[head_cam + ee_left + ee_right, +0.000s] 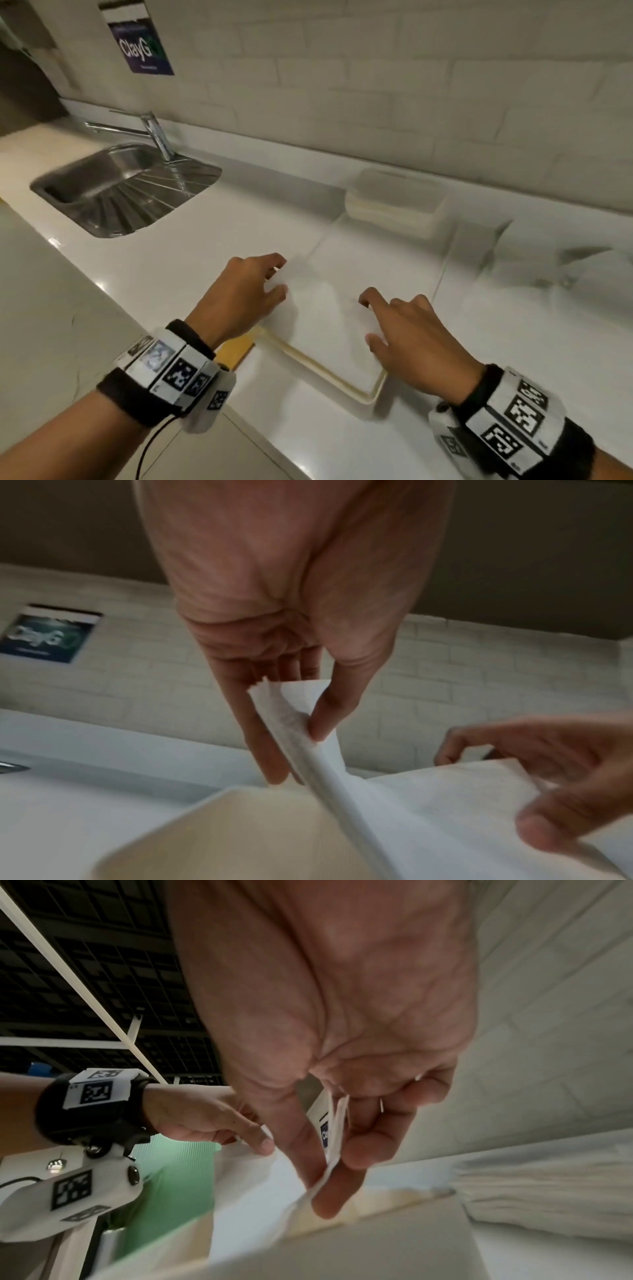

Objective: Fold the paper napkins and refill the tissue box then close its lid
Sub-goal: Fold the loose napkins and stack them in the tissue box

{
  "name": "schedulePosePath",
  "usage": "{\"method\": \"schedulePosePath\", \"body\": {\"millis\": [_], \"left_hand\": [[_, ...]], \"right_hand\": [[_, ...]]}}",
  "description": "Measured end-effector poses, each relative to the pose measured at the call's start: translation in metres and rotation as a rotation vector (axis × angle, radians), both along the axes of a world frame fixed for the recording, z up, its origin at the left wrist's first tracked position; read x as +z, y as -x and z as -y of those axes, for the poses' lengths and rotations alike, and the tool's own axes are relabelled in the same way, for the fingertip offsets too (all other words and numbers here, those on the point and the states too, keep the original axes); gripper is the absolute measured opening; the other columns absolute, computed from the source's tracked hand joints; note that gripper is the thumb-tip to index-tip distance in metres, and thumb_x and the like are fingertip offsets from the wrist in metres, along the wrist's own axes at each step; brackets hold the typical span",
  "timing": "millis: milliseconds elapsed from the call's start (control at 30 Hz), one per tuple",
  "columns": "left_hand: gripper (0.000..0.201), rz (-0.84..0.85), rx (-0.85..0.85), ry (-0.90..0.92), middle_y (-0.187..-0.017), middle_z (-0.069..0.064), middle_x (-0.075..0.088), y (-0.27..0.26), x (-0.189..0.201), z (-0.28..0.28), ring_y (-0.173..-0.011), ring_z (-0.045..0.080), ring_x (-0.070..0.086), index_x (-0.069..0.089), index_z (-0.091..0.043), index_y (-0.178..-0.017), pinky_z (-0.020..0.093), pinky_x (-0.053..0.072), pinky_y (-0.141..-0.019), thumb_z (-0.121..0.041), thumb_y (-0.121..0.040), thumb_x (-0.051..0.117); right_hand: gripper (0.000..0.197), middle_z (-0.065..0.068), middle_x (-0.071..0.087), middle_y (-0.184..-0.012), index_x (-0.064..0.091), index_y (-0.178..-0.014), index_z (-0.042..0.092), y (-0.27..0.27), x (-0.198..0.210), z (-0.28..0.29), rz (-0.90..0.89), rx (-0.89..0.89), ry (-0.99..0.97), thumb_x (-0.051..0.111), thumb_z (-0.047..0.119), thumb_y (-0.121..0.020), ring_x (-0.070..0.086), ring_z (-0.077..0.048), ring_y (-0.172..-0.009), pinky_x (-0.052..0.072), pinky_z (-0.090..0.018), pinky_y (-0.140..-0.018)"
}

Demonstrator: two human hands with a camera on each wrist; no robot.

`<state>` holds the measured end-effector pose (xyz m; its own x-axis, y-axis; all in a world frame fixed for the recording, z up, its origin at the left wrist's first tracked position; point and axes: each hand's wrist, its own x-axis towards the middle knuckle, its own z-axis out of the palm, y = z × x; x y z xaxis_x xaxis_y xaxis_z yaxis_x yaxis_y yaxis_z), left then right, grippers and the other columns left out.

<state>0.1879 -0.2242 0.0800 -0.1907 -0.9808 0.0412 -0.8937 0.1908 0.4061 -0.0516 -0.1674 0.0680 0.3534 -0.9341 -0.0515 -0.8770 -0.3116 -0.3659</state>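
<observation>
Head view: an open cream-rimmed tissue box (pixel 371 394) sits on the white counter (pixel 212 246) near its front edge, a white paper napkin (pixel 329 308) lying over its opening. The left hand (pixel 239 294) holds the napkin's left edge, the right hand (pixel 411 332) its right edge. Behind, near the wall, stands a translucent lidded container (pixel 394 202); contents not discernible. A crumpled white heap (pixel 565 274) lies to the right, blurred. A steel sink (pixel 126 188) with a tap (pixel 154 133) is set in the counter at left; the tiled wall (pixel 411 85) carries a dark poster (pixel 140 44).

Left wrist view: thumb and fingers (pixel 267 750) of the left hand pinch a folded napkin corner, clamped on it. The box's cream rim shows below.

Right wrist view: the right hand's thumb and fingers (pixel 363 1153) pinch the napkin's other edge, closed on the paper. A stack of white napkins (pixel 548 1191) lies on the counter at right.
</observation>
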Motion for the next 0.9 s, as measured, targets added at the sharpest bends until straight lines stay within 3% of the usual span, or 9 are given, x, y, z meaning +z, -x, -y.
{"method": "schedulePosePath", "body": {"millis": [133, 233, 300, 400, 533, 633, 700, 800, 900], "left_hand": [[0.047, 0.207, -0.089, -0.068, -0.112, -0.005, 0.071, -0.002, -0.024, 0.006, -0.092, 0.016, 0.066, 0.048, -0.031, -0.139, 0.024, 0.053, -0.071, -0.029, -0.094, 0.064], [0.057, 0.356, -0.126, 0.057, -0.117, -0.017, 0.068, -0.004, -0.024, -0.001, -0.096, 0.015, 0.067, 0.04, -0.038, -0.14, 0.038, 0.06, -0.071, -0.038, -0.09, 0.067], [0.046, 0.32, -0.129, 0.108, -0.112, -0.023, 0.068, -0.003, -0.017, -0.005, -0.093, 0.009, 0.068, 0.046, -0.042, -0.132, 0.037, 0.059, -0.067, -0.043, -0.09, 0.066], [0.029, 0.272, -0.15, 0.069, -0.104, -0.029, 0.066, 0.004, -0.011, -0.008, -0.087, -0.004, 0.065, 0.054, -0.047, -0.118, 0.028, 0.057, -0.066, -0.046, -0.09, 0.064], [0.023, 0.204, -0.214, 0.002, -0.095, -0.035, 0.066, 0.033, 0.002, -0.018, -0.078, -0.015, 0.065, 0.059, -0.049, -0.108, 0.006, 0.045, -0.069, -0.044, -0.088, 0.068], [0.022, 0.057, -0.316, 0.033, -0.097, -0.037, 0.067, 0.077, 0.022, -0.037, -0.085, -0.017, 0.065, 0.062, -0.048, -0.107, 0.022, 0.058, -0.072, -0.042, -0.086, 0.066], [0.022, -0.04, -0.436, 0.079, -0.101, -0.035, 0.068, 0.117, 0.04, -0.057, -0.087, -0.013, 0.067, 0.063, -0.046, -0.109, 0.02, 0.057, -0.071, -0.04, -0.088, 0.066], [0.024, -0.079, -0.637, 0.167, -0.101, -0.031, 0.068, 0.182, 0.063, -0.095, -0.088, -0.01, 0.068, 0.063, -0.043, -0.113, 0.017, 0.056, -0.071, -0.045, -0.091, 0.056], [0.029, -0.052, -0.801, 0.136, -0.106, -0.03, 0.066, 0.247, 0.055, -0.131, -0.091, -0.011, 0.066, 0.057, -0.045, -0.119, 0.026, 0.059, -0.072, -0.048, -0.091, 0.05]], "right_hand": [[0.038, 0.002, 0.054, -0.096, 0.036, -0.135, 0.017, -0.015, -0.016, 0.008, -0.261, 0.054, -0.033, 0.043, 0.019, -0.097, 0.043, -0.019, -0.088, 0.025, -0.032, -0.079], [0.031, 0.004, 0.057, -0.082, 0.06, -0.097, 0.018, -0.018, -0.028, 0.011, -0.33, 0.054, 0.078, 0.07, 0.04, -0.077, 0.052, -0.018, -0.07, 0.032, -0.031, -0.069], [0.03, 0.006, 0.053, -0.076, 0.061, -0.085, 0.022, -0.013, -0.024, 0.011, -0.273, 0.011, 0.138, 0.074, 0.046, -0.071, 0.049, -0.015, -0.06, 0.034, -0.029, -0.061], [0.024, 0.01, 0.054, -0.081, 0.058, -0.092, 0.029, 0.011, -0.016, -0.001, -0.175, -0.045, 0.209, 0.066, 0.047, -0.078, 0.052, -0.013, -0.065, 0.042, -0.029, -0.063], [0.017, 0.017, 0.054, -0.075, 0.06, -0.086, 0.036, 0.075, -0.031, -0.04, -0.211, -0.126, 0.096, 0.058, 0.05, -0.076, 0.053, -0.005, -0.062, 0.042, -0.023, -0.062], [0.018, 0.021, 0.045, -0.081, 0.054, -0.093, 0.039, 0.137, -0.037, -0.079, -0.276, -0.185, -0.095, 0.045, 0.052, -0.086, 0.05, -0.003, -0.077, 0.036, -0.023, -0.072], [0.02, 0.023, 0.043, -0.097, 0.045, -0.108, 0.042, 0.19, -0.033, -0.109, -0.28, -0.245, -0.135, 0.041, 0.056, -0.094, 0.043, -0.001, -0.093, 0.033, -0.021, -0.085], [0.026, 0.028, 0.04, -0.107, 0.037, -0.113, 0.05, 0.271, -0.026, -0.163, -0.279, -0.324, -0.15, 0.043, 0.064, -0.091, 0.037, 0.006, -0.101, 0.03, -0.016, -0.09], [0.042, 0.03, 0.03, -0.121, 0.028, -0.125, 0.054, 0.337, -0.035, -0.216, -0.352, -0.395, -0.217, 0.045, 0.066, -0.089, 0.033, 0.003, -0.106, 0.029, -0.015, -0.093]]}}
